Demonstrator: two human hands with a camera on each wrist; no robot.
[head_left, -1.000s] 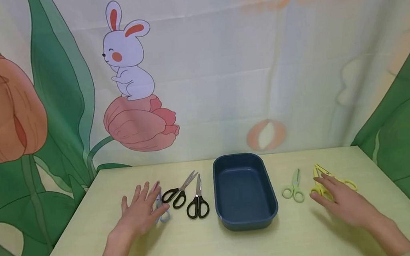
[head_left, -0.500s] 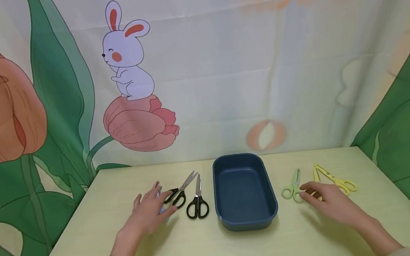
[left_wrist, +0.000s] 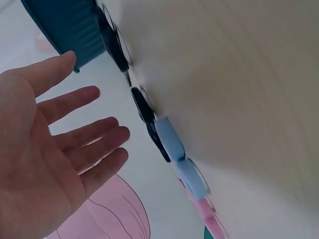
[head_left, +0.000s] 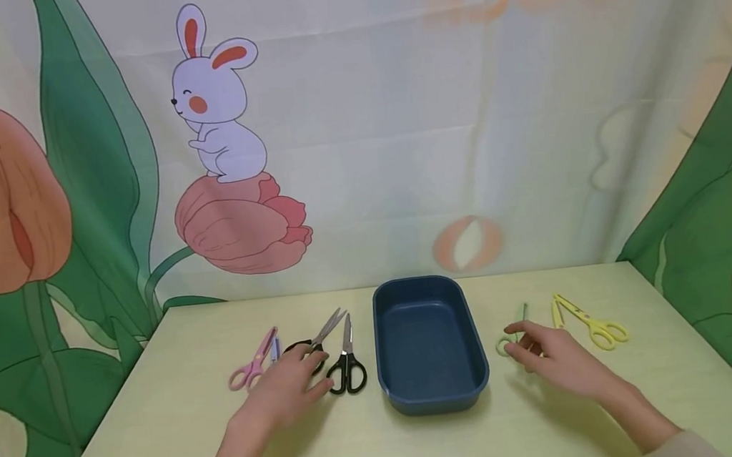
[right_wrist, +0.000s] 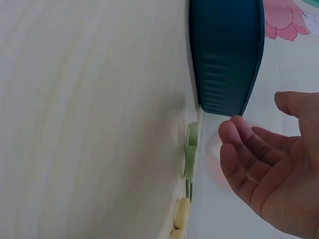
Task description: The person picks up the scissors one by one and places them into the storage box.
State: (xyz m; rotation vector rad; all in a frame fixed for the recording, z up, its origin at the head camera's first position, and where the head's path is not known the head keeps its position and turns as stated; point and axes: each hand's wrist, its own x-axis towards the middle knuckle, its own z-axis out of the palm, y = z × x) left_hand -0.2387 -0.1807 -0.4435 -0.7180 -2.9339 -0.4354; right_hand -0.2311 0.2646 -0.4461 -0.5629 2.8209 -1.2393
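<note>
left hand (head_left: 282,393) spread, right hand (head_left: 564,363) loosely curled, both holding nothing | green scissors (right_wrist: 190,164) on table (head_left: 435,445), just under right fingers | prob light, stiff, bit slick; grab the loops (right_wrist: 193,131) imo

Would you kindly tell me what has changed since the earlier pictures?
The left hand moved rightward, uncovering the pink scissors, toward the black scissors. The right hand moved leftward, from over the yellow scissors to over the green scissors. Neither visibly grips anything. The scissors and the blue tray stayed in place.
</note>
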